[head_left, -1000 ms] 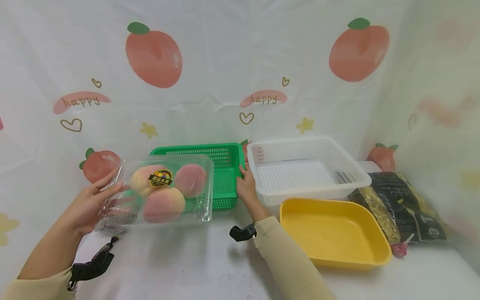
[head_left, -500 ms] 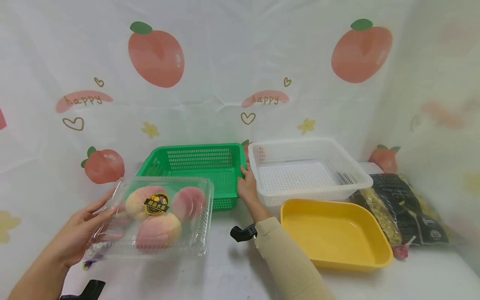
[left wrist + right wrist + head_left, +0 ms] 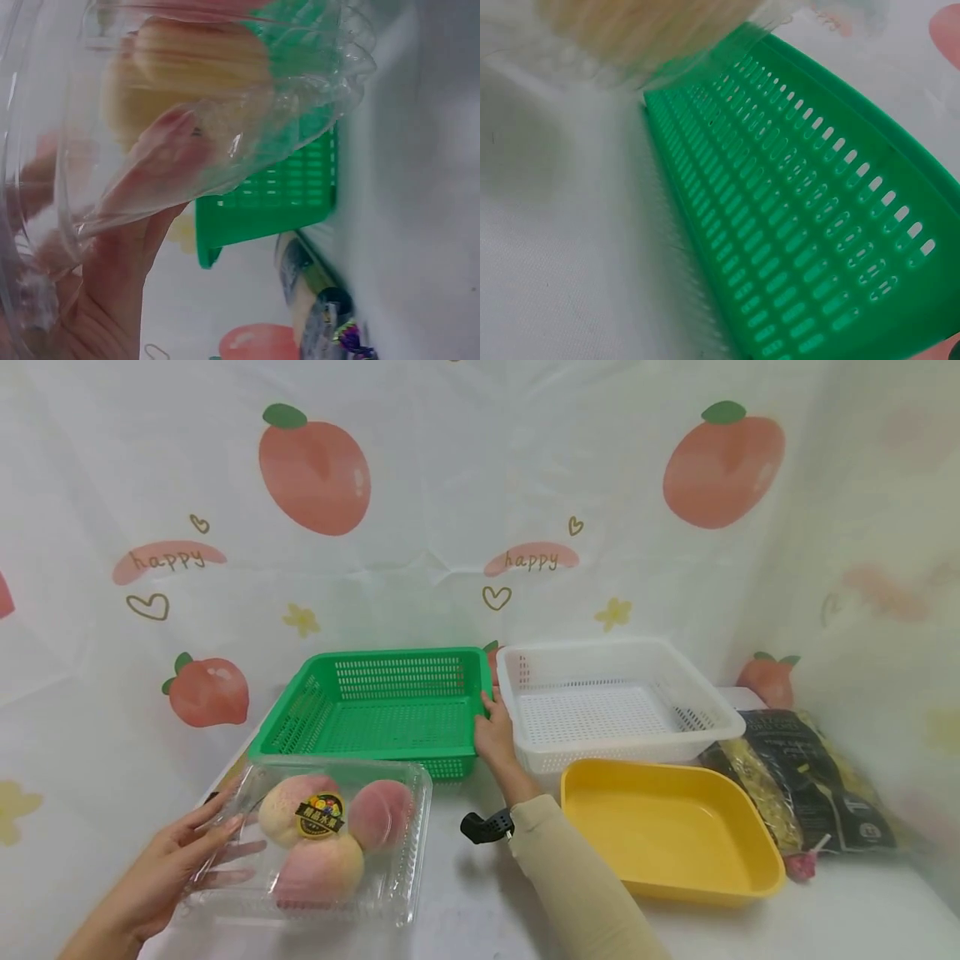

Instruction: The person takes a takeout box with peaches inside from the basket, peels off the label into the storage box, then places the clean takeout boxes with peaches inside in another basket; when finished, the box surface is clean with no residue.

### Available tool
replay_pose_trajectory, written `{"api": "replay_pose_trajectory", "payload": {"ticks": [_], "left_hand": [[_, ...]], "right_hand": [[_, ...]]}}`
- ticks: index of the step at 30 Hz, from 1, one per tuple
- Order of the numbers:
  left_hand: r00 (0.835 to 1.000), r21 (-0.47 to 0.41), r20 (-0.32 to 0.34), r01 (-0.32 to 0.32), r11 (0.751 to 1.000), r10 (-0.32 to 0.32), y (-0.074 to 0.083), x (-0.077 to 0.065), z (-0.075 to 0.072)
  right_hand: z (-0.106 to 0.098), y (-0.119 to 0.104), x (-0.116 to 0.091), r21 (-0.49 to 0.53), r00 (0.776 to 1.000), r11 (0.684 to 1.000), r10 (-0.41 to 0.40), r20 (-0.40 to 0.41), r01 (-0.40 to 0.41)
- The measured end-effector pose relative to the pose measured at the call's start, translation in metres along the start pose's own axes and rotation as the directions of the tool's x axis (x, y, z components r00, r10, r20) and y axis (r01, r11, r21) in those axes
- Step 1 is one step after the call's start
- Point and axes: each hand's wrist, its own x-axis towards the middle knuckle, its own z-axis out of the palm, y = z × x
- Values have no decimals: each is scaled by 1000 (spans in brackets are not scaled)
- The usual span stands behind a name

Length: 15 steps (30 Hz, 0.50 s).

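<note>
My left hand (image 3: 168, 864) grips the left end of a clear plastic clamshell box (image 3: 401, 877), thumb over the lid and fingers showing through the plastic. Three pink-and-yellow peaches (image 3: 318, 868) are inside, under a black-and-gold label (image 3: 320, 815). The box is in front of a green slotted basket (image 3: 401, 727) and overlaps its near rim in the head view. At the basket's right end, my right hand (image 3: 492, 737) holds the rim. From the right wrist, the basket's slotted side (image 3: 780, 195) shows with the blurred box above it; only a sliver of that hand appears.
A white basket (image 3: 528, 758) stands right of the green one. Before it lies a yellow tray (image 3: 667, 822). Farther right are a black-and-clear food bag (image 3: 817, 777) and a pink lollipop (image 3: 801, 866). In the left wrist view, a wrapped packet (image 3: 319, 319) lies beyond the green basket.
My left hand has brought the box of peaches down and toward me, uncovering the inside of the green basket. My right hand stays on the basket's right end.
</note>
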Motion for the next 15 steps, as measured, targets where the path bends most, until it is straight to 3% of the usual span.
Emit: {"api": "replay_pose_trajectory", "payload": {"ticks": [8, 15], "left_hand": [[988, 20, -36, 151, 988, -150, -18, 1, 5], [979, -9, -44, 199, 980, -199, -31, 2, 10]], "right_hand": [[0, -1, 0, -8, 1000, 1000, -9, 10, 9], [-1, -2, -1, -12, 1000, 1000, -9, 13, 9]]}}
